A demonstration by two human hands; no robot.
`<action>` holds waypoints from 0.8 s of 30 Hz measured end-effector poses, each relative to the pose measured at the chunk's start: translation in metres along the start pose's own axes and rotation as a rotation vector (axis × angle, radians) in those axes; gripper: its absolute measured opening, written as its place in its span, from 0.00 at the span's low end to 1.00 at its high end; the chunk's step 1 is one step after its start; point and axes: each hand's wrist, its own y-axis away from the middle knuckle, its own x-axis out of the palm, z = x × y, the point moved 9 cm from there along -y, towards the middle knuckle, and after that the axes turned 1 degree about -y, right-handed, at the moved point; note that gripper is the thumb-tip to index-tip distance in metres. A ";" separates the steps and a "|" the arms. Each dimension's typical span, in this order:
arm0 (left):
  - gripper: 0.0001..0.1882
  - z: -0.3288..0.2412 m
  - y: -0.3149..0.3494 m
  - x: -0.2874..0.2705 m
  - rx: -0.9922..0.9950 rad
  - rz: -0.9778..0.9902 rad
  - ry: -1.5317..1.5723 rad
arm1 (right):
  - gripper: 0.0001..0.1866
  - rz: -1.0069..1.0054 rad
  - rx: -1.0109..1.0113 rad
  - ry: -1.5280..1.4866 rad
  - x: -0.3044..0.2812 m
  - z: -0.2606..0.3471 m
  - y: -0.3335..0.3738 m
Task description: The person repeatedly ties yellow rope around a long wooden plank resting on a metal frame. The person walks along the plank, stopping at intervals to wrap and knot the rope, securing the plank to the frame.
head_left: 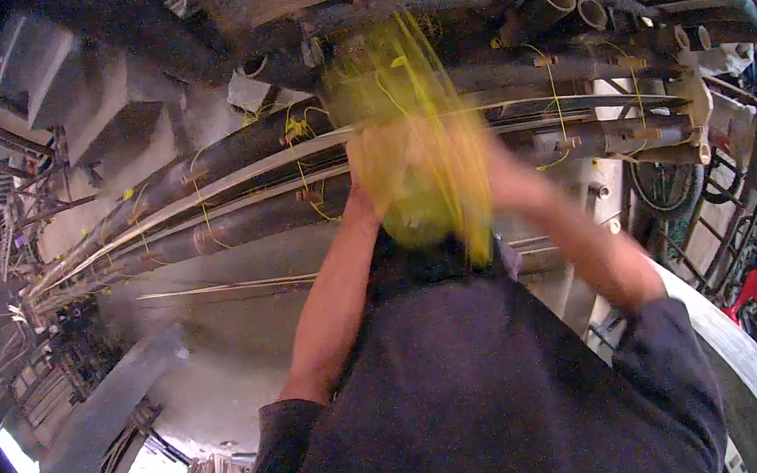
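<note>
Between left hand (pixel 368 170) and right hand (pixel 483 162): blurred yellow strands (pixel 416 95).

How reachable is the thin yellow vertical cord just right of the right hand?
Probably yes: nothing visibly blocks the right hand from the thin yellow vertical cord, though blurred yellow strands seem to occupy that hand.

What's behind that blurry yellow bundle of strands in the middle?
Dark poles and pale strips show on both sides of the yellow strands, so they probably run behind. The part directly behind is covered and can't be seen.
</note>
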 end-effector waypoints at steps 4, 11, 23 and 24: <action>0.14 -0.023 -0.028 -0.012 -0.071 0.085 0.552 | 0.11 0.065 -0.036 0.130 0.097 -0.002 0.062; 0.14 0.032 -0.130 0.071 -0.476 0.331 1.113 | 0.07 0.138 -0.122 0.032 0.073 0.022 0.079; 0.15 0.137 -0.077 -0.058 0.068 0.195 0.473 | 0.16 -0.519 0.180 0.227 -0.032 0.049 0.117; 0.16 0.158 -0.061 -0.077 0.043 0.148 0.476 | 0.19 -0.388 0.395 -0.215 0.016 0.052 0.114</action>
